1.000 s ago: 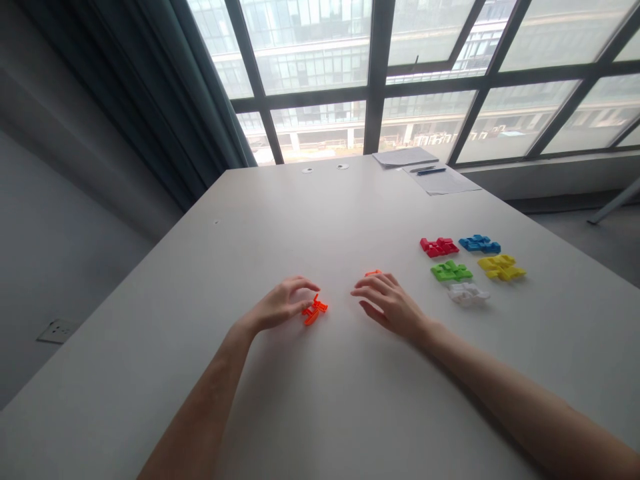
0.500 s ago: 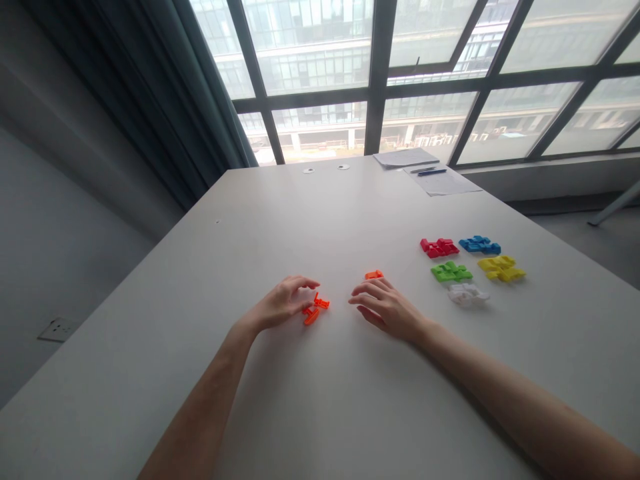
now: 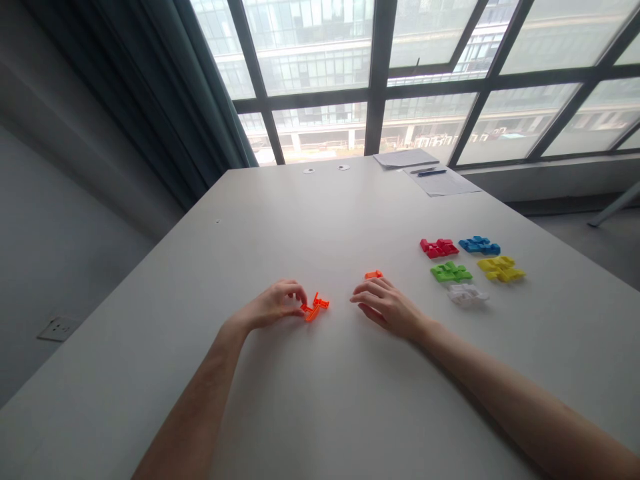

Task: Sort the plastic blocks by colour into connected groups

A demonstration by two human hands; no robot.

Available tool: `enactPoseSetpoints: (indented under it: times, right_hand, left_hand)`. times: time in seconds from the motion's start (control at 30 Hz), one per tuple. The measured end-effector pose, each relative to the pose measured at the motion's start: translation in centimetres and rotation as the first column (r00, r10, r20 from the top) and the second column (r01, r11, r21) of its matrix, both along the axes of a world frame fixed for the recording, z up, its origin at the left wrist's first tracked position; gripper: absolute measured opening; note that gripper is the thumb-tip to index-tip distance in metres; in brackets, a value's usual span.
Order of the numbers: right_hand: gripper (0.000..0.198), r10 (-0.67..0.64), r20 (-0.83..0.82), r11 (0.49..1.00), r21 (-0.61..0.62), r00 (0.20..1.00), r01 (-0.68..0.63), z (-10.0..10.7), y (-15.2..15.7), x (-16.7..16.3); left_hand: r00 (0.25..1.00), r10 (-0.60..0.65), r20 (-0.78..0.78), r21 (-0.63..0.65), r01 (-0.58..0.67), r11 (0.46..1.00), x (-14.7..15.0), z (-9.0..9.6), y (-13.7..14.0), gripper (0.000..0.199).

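Thumb and fingertips of my left hand [image 3: 277,305] are pinched together on the left part of a small cluster of orange plastic pieces [image 3: 316,308] on the white table. The fingertips partly hide the piece they grip. My right hand [image 3: 387,305] rests just right of the cluster, palm down, fingers stretched and slightly bent, holding nothing. Another orange plastic piece [image 3: 373,274] lies just beyond its knuckles, partly covered by the hand.
To the right lie groups of plastic pieces: red [image 3: 439,248], blue [image 3: 480,245], green [image 3: 451,271], yellow [image 3: 501,269] and white [image 3: 467,294]. Papers [image 3: 445,184] with a blue pen [image 3: 432,173] lie at the table's far edge, before the windows.
My left hand has shifted slightly left and its fingers have closed on an orange piece. The front orange piece has turned. My right hand has barely moved.
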State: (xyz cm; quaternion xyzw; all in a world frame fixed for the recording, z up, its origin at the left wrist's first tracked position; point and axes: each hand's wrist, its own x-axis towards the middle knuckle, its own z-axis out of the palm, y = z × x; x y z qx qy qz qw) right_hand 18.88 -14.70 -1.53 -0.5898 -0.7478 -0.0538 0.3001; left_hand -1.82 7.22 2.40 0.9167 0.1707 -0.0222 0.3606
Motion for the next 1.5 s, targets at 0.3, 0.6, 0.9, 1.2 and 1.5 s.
enactPoseSetpoints:
  times: [0.3, 0.6, 0.9, 1.2, 1.5]
  right_hand:
    - [0.033, -0.053, 0.034, 0.991, 0.126, 0.998, 0.049, 0.3, -0.3, -0.4]
    - [0.041, -0.051, -0.032, 0.977, 0.206, 0.998, 0.056, 0.4, -0.5, -0.3]
    - [0.033, -0.092, -0.015, 0.979, 0.179, 0.996, 0.093, 0.1, -0.5, -0.1]
    - [0.031, -0.093, -0.003, 0.988, 0.126, 0.996, 0.093, 0.4, -0.6, -0.2]
    - [0.020, -0.336, -0.085, 0.938, 0.053, 0.938, 0.341, 2.6, -1.4, 5.4]
  left_hand:
    - [0.979, -0.034, 0.203, -0.059, 0.047, 0.997, 1.5, 1.8, -3.0, 0.028]
    - [0.894, 0.007, 0.449, 0.087, -0.051, 0.995, 3.8, -1.3, -7.8, 0.034]
    - [0.877, 0.093, 0.472, 0.196, -0.207, 0.959, 4.0, -2.5, -9.3, 0.038]
    - [0.903, 0.039, 0.428, 0.268, -0.168, 0.949, 3.8, -2.3, -9.3, 0.037]
    - [0.798, 0.149, 0.584, 0.283, -0.372, 0.884, 3.3, -2.9, -7.7, 0.029]
